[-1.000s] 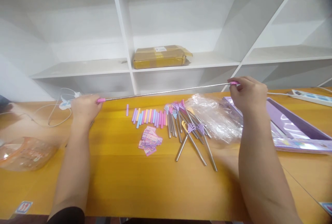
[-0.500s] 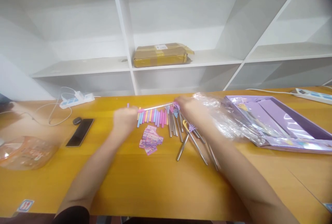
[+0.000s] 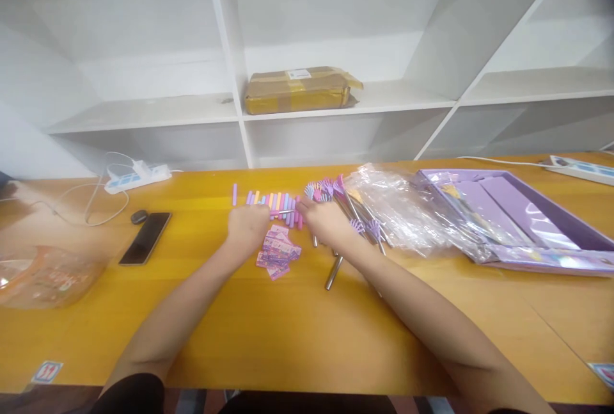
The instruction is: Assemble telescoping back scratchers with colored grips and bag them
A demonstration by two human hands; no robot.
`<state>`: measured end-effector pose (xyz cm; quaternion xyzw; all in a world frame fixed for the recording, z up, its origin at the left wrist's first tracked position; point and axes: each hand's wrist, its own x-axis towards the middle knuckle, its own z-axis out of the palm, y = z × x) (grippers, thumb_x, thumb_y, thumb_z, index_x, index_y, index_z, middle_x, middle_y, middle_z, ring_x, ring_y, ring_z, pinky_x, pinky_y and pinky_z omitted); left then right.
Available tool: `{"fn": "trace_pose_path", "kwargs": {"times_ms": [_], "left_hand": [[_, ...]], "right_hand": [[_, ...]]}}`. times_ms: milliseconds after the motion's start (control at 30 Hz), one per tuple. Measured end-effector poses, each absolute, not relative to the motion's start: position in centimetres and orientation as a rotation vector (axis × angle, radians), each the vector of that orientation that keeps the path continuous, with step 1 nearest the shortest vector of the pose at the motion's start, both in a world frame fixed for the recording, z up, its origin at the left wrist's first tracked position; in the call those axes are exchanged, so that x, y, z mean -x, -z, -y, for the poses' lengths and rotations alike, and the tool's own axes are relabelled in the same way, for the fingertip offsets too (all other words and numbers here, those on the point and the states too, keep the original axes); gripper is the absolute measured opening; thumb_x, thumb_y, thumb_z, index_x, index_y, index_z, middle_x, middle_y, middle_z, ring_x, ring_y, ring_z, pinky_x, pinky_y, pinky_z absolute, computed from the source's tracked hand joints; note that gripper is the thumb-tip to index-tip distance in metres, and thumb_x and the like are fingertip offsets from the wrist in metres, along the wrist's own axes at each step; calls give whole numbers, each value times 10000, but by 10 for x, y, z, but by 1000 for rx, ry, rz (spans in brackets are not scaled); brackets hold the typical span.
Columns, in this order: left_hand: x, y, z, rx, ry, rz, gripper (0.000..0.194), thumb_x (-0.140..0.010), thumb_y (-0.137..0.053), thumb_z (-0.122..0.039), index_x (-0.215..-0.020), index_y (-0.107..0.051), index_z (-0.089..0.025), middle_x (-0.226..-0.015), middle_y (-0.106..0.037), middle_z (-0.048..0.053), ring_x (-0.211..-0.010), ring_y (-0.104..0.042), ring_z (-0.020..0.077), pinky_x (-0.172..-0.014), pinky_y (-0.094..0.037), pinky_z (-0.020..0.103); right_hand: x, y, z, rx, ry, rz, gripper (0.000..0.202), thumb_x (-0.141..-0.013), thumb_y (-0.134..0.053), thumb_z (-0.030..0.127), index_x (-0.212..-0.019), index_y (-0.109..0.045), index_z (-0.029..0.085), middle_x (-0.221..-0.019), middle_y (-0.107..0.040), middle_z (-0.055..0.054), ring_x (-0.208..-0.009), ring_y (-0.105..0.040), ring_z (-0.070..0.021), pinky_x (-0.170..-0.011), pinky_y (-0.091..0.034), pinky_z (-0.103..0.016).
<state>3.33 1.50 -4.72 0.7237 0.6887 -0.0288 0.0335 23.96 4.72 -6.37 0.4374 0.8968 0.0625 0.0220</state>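
Note:
Between my two hands runs a thin metal rod with a pink part at its left end. My left hand is closed on the pink end, and my right hand is closed round the other end. Just behind them lies a row of short coloured sticks, partly hidden by my hands. One purple stick lies apart to the left. Small pink printed cards are piled in front. Metal rods with coloured hand-shaped heads lie beside and under my right forearm.
Crumpled clear plastic and a purple tray are on the right. A phone, power strip and orange-tinted plastic container are on the left. Behind, a taped carton sits on a white shelf.
My hands have come closer together over the row of sticks, the right one moving left and slightly down. Less of the rod shows between them.

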Motion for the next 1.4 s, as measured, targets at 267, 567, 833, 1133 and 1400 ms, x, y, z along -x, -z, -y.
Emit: {"fn": "trace_pose_path", "kwargs": {"times_ms": [267,567,833,1133,1400], "left_hand": [[-31,50,-16,-2343,145,-2230,306,-992,-532,-217,-1055,-828,-172,-952,-794,238,-977,-793,354,-805,-579,409],[-27,55,-18,-2411,187,-2202,372,-1006,-439,-155,-1026,-810,-150,-947,-793,234,-946,-797,358,-761,-566,402],[-29,55,-19,-2403,145,-2218,361,-1039,-427,-233,-1056,-778,-150,-986,-795,221,-961,-794,352,-756,-557,394],[-14,57,-31,-2316,-26,-2311,363,-1047,-426,-305,-1262,-656,-125,-984,-780,198,-951,-783,374,-760,-555,402],[-3,66,-39,-2176,-461,-2109,357,-1030,-406,-223,-1381,-405,-162,-866,-723,98,-721,-719,287,-648,-450,326]], "right_hand": [[-242,64,-49,-1346,-193,-2803,320,-1060,-405,131,-1236,-672,126,-1235,-708,-187,-880,-709,-220,-651,-362,-301],[-244,67,-54,-1333,-195,-2822,330,-1055,-411,134,-1235,-688,127,-1213,-713,-180,-865,-706,-221,-647,-371,-297],[-247,60,-58,-1443,-192,-2815,303,-1068,-445,167,-1194,-719,180,-1163,-740,-139,-878,-717,-202,-662,-382,-282],[-414,20,-119,-2456,-35,-2160,522,-1021,-654,557,-1327,-718,140,-1303,-719,-228,-1140,-682,-327,-873,-460,-378],[-517,36,-105,-2745,455,-1890,402,-604,-1002,317,-922,-815,159,-974,-772,-186,-715,-629,-239,-645,-406,-393]]}}
